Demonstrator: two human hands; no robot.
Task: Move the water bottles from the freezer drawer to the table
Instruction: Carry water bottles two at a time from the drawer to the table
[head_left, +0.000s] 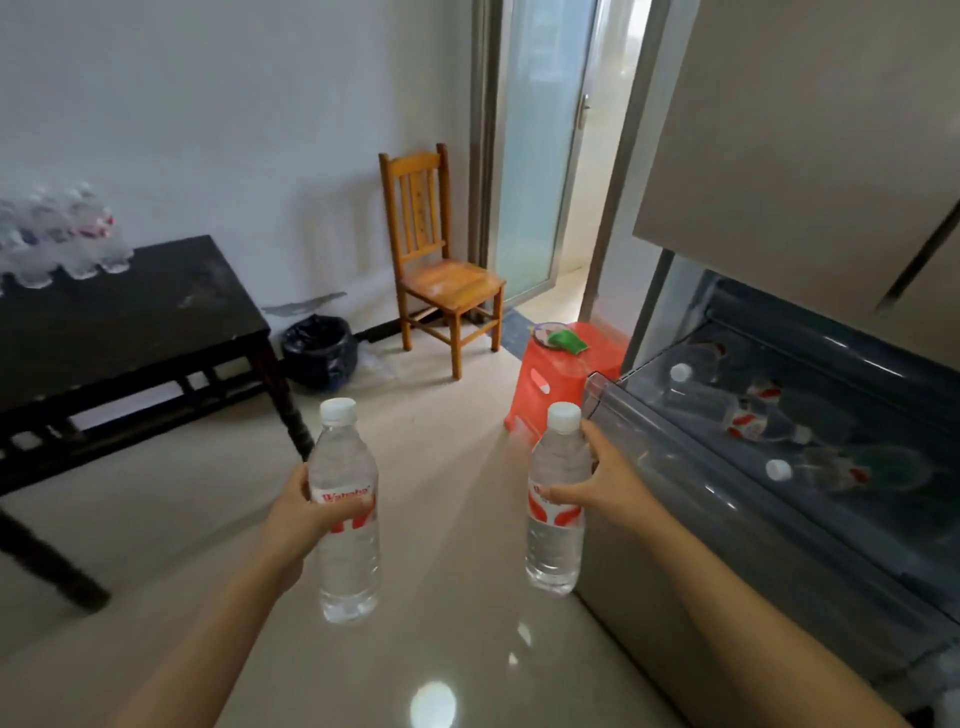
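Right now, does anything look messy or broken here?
A little. The wall has a grey, scuffed patch above the bin. The drawer stands open, its bottles lying on their sides. The left hand and right hand each hold a bottle upright. Nothing looks spilled.

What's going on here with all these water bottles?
A person is moving water bottles out of an open freezer drawer. The left hand grips the left bottle and the right hand grips the right bottle, both upright. Several more bottles lie in the drawer, and a group of bottles already stands on the black table.
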